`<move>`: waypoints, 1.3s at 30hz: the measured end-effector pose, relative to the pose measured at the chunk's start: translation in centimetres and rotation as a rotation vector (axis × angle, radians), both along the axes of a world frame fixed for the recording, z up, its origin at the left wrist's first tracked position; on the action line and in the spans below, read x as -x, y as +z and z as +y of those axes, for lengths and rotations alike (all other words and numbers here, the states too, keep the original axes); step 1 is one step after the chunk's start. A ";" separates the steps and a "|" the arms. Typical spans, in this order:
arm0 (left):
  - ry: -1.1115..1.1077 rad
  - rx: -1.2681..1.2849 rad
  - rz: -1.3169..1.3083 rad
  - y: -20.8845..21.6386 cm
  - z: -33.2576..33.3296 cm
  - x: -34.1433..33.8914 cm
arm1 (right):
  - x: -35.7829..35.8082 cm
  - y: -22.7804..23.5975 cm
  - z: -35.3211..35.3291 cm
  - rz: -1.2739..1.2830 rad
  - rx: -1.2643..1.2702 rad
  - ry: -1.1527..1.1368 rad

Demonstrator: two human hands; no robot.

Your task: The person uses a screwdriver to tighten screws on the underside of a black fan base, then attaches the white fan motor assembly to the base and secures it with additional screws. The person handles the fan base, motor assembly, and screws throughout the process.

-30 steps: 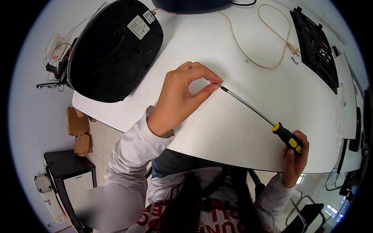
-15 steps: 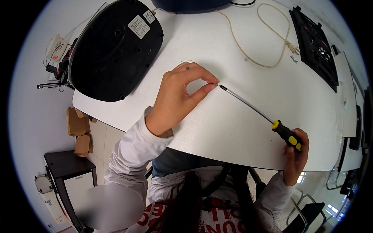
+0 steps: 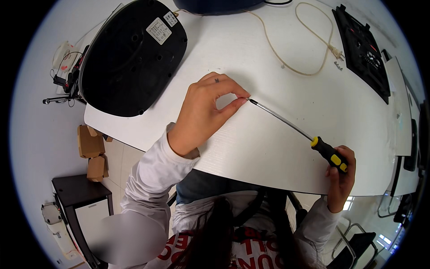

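My left hand pinches a tiny metal screw between thumb and forefinger, above the white table; the fingertips cover most of it. In my right hand is a screwdriver with a black and yellow handle, gripped near the handle's end. Its long shank slants up to the left, and the dark tip meets the screw or lies right beside it; I cannot tell if they touch. Left of my left hand lies a large black rounded appliance base, with recessed holes and white labels facing up.
A pale cord with a plug loops over the white table. Several small screws lie near the plug, beside an open black tool case. A dark blue object stands at the far edge. Cardboard boxes sit beyond the table's left edge.
My right hand has brought the screwdriver slightly up and left, so its tip has closed the small gap to my left fingertips. My left hand keeps its pinch almost in place.
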State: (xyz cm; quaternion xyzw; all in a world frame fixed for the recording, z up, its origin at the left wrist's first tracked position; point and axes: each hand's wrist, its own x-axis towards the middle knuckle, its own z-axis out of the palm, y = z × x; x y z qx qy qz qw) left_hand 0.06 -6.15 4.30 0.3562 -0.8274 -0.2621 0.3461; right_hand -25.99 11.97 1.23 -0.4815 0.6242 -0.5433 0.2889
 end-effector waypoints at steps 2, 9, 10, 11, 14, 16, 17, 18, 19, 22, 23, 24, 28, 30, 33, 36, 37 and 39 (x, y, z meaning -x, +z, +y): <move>0.000 -0.025 -0.024 -0.2 0.0 -0.1 | 0.2 -0.2 0.1 0.030 -0.001 0.007; -0.025 -0.080 -0.032 -0.3 0.1 0.1 | 0.2 -0.1 0.0 0.014 0.003 0.043; -0.046 -0.068 -0.016 -0.4 0.2 0.3 | 0.2 -0.1 0.0 0.018 0.003 0.042; -0.067 -0.056 0.000 -0.5 0.3 0.4 | 0.2 -0.1 0.0 0.021 0.003 0.042; -0.026 -0.053 -0.024 -0.2 0.2 0.3 | 0.2 -0.1 0.2 -0.001 -0.006 0.018; -0.007 -0.066 0.009 -0.3 0.0 0.1 | 0.4 -0.3 0.2 0.015 0.022 0.022; 0.000 -0.073 0.025 -0.4 -0.1 0.0 | 0.6 -0.6 0.1 0.044 0.051 0.037; 0.003 -0.080 0.032 -0.4 -0.1 -0.1 | 0.8 -0.9 0.1 0.073 0.080 0.052; 0.007 -0.086 0.039 -0.4 -0.1 -0.1 | 0.9 -1.0 0.1 0.090 0.079 0.051; 0.004 -0.091 0.049 -0.6 -0.1 -0.2 | 0.9 -1.2 0.1 0.125 0.074 0.047; 0.001 -0.090 0.051 -0.6 -0.1 -0.2 | 0.8 -1.1 0.1 0.123 0.073 0.043; 0.000 -0.087 0.046 -0.6 -0.1 -0.2 | 0.8 -1.0 0.1 0.122 0.071 0.038; 0.003 -0.072 0.026 -0.4 0.0 -0.1 | 0.9 -1.1 0.1 0.117 0.073 0.048; 0.005 -0.072 0.019 -0.4 0.1 -0.1 | 0.7 -1.0 0.1 0.116 0.065 0.041; 0.008 -0.068 -0.010 -0.3 0.1 -0.2 | 0.7 -1.0 0.0 0.131 0.061 0.045; -0.003 -0.043 -0.062 -0.4 0.0 -0.3 | 0.6 -0.9 0.0 0.138 0.053 0.044; -0.001 -0.042 -0.080 -0.3 0.1 -0.4 | 0.6 -0.8 0.1 0.134 0.042 0.045; -0.010 -0.029 -0.113 -0.4 0.1 -0.3 | 0.5 -0.5 0.1 0.131 0.019 0.042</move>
